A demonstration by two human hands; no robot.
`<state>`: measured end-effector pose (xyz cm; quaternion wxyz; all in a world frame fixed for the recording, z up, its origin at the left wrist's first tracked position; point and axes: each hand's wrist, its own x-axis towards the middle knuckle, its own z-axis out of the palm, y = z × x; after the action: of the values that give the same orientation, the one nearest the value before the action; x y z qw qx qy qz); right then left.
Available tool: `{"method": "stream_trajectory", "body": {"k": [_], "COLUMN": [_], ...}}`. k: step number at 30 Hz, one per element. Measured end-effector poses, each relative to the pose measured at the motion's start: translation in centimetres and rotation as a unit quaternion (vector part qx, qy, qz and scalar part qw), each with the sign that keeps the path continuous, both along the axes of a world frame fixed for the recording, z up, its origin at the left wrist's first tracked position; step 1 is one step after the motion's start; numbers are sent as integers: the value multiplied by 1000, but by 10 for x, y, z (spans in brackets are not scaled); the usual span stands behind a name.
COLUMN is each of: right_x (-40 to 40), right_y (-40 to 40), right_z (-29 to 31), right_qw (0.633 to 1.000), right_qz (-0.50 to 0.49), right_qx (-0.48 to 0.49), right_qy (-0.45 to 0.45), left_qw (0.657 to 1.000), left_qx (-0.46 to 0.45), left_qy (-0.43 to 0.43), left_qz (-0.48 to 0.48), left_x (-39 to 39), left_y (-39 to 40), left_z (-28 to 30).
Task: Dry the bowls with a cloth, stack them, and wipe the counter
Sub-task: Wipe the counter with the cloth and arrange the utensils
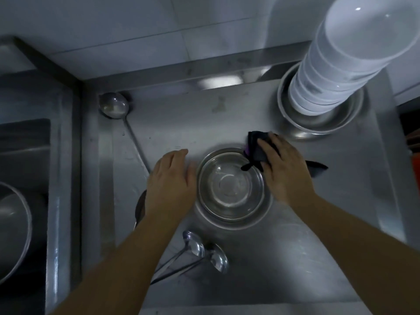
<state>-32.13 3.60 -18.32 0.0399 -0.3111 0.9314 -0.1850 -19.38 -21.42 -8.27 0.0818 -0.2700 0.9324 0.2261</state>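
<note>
Head view: cloth at the bowl's rim

Head view looks straight down on a steel bowl (230, 186) that sits upright on the counter (295, 258), nested in a second bowl whose rim shows around it. I take this bowl as my landmark.

My right hand (285, 169) is at its right rim, fingers curled over a dark cloth (256, 147) and gripping it; the cloth lies over the bowl's upper right edge, one thin tail hanging inside the bowl and another dark end poking out to the right of my hand. A strip of purple shows at the cloth's fold.

My left hand (171, 178) is against the bowl's left side, fingers straight and close together, thumb along the rim, holding nothing. Whether the palm presses on the counter I cannot tell.

Up and to the right of the bowl, a tall stack of white bowls (336, 71) stands in a wider steel basin (302, 126), leaning toward the camera.

Up and to the left lies a ladle (113, 105), its handle running down toward my left hand. Below the bowl, two more ladles (205, 252) lie side by side, handles pointing down-left.

Just under my left wrist a dark round edge shows; I cannot tell what it is.

Far left of the bowl is a sink (52, 201) with a steel pan (13, 233) in it.
</note>
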Motion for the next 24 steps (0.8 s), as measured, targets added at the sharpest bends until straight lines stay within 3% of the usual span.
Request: {"method": "stream_trajectory", "body": {"k": [2,7,14,17,20,22,24], "right_x": [-14,-20,98,158,162,140,108], "right_y": [0,-17,126,201,233,229,214], "right_z": [-1,-2,-4,-3,1,1,1], "right_qw": [999,1000,990,967,941,948,981], "right_qz": [37,-16,127,242,319,294,163], "right_qx": [0,-6,26,62,100,95,65], "right_qy": [1,-6,-46,-44,-50,-71,-86], "left_qw": [1000,999,999,998,996,991,977], "left_qx": [3,-9,-11,14,78,132,198], "left_qy": [-11,-25,-30,-37,-22,-21,-23], "left_qz": [-9,-31,-42,-51,-30,20,71], "left_x": [4,5,-13,-25,-45,-62,-83], "left_y": [10,29,69,92,112,125,137], "left_z": [0,-3,-12,-18,-20,-20,-20]}}
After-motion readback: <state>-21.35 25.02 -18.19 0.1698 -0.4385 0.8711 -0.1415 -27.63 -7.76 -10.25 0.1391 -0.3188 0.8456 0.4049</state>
